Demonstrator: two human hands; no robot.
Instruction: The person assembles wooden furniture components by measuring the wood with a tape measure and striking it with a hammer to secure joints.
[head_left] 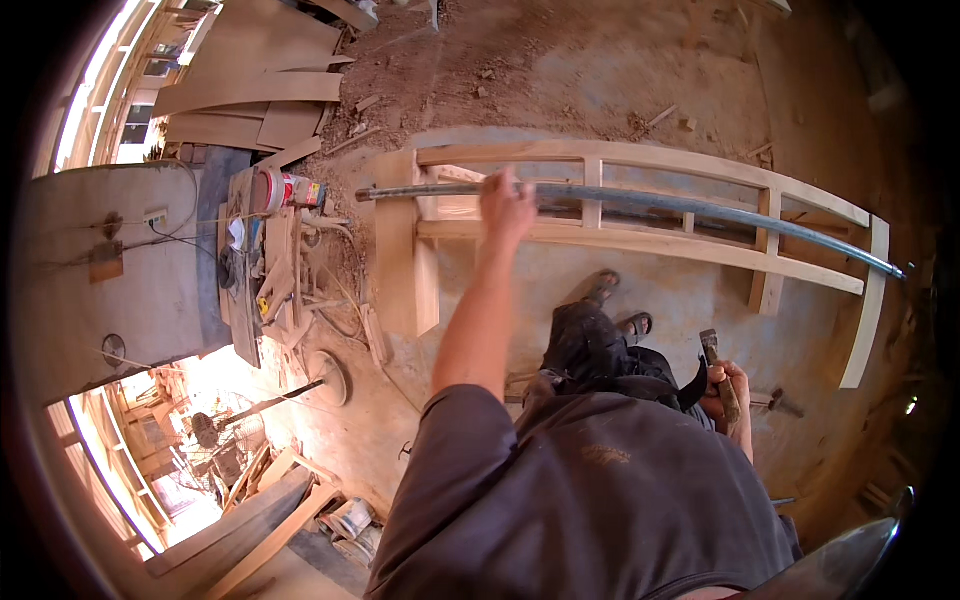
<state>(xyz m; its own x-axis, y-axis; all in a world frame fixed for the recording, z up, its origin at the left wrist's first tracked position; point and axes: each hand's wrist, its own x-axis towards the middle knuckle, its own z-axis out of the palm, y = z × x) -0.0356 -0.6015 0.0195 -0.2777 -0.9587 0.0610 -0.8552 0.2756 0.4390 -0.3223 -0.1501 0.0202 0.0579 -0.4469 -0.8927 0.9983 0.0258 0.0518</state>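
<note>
Frame [640,215] lying on floor ahead, pipe [640,202] across it, my left hand [505,208] gripping the pipe, right hand [728,388] clenched on hammer [718,372] at my hip; best to steady pipe before striking, I judge.

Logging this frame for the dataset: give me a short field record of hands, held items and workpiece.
left hand: reaching forward, resting on the metal pipe
right hand: gripping a hammer, held low by the hip
workpiece: pale wooden frame on the dirt floor, pipe lying along it
left side: cluttered workbench
</note>
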